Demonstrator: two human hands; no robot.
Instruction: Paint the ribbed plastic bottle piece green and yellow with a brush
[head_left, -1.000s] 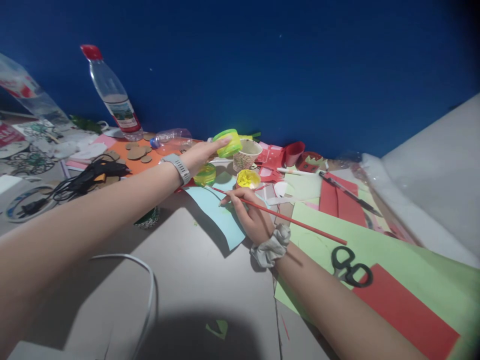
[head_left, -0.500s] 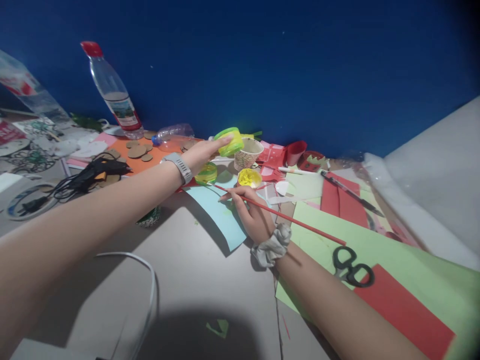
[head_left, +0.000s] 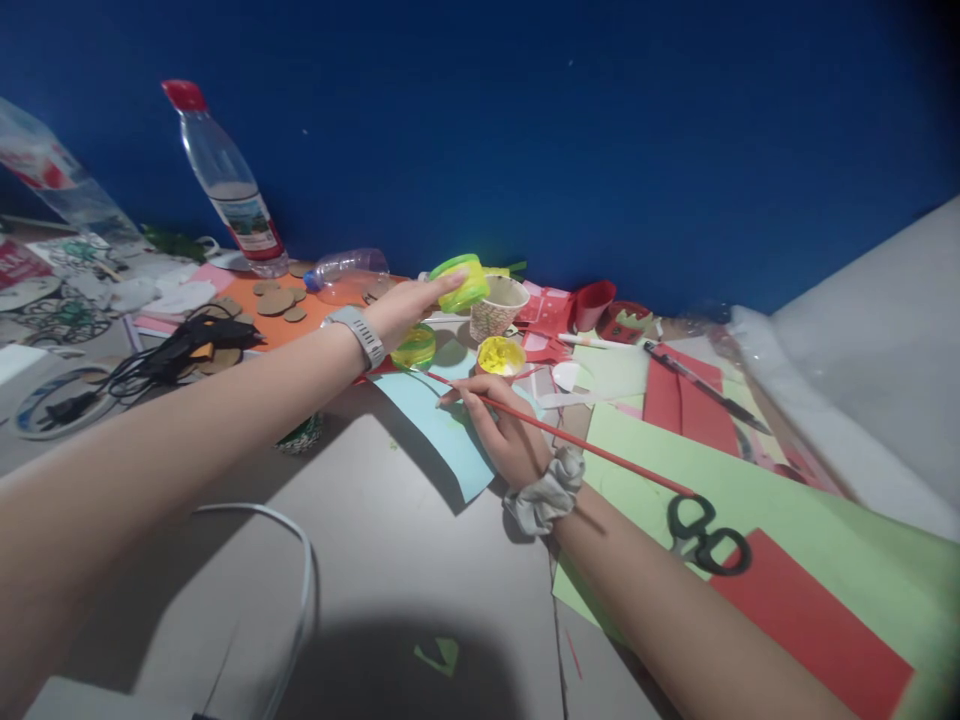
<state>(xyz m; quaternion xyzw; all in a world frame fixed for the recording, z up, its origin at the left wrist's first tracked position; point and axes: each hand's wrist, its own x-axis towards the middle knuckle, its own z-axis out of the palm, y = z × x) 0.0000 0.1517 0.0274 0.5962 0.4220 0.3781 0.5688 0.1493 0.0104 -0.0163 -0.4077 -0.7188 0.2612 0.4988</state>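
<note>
My left hand (head_left: 409, 312) is closed around a yellow-green ring-shaped piece (head_left: 460, 284), raised beside a patterned paper cup (head_left: 495, 308). A second yellow-green round piece (head_left: 414, 350) sits just below it on the table. In my right hand (head_left: 501, 420), the fingers pinch a long red paintbrush (head_left: 592, 444). Its tip points left, close to that lower round piece; whether it touches cannot be told. A light blue paper sheet (head_left: 439, 440) lies under the right hand. Behind the hand stands a small cup of yellow paint (head_left: 501, 355).
Black-handled scissors (head_left: 709, 535) rest on green paper (head_left: 637, 490) at right, near red paper (head_left: 817, 620). A tall bottle (head_left: 240, 200) stands at the back left. Black cables (head_left: 176, 350) and cardboard discs (head_left: 276, 302) lie at left. A white cord (head_left: 306, 560) curves in front.
Almost nothing differs. The brush tip has shifted very slightly left near the lower round piece, while my left hand stays still with its yellow-green piece.
</note>
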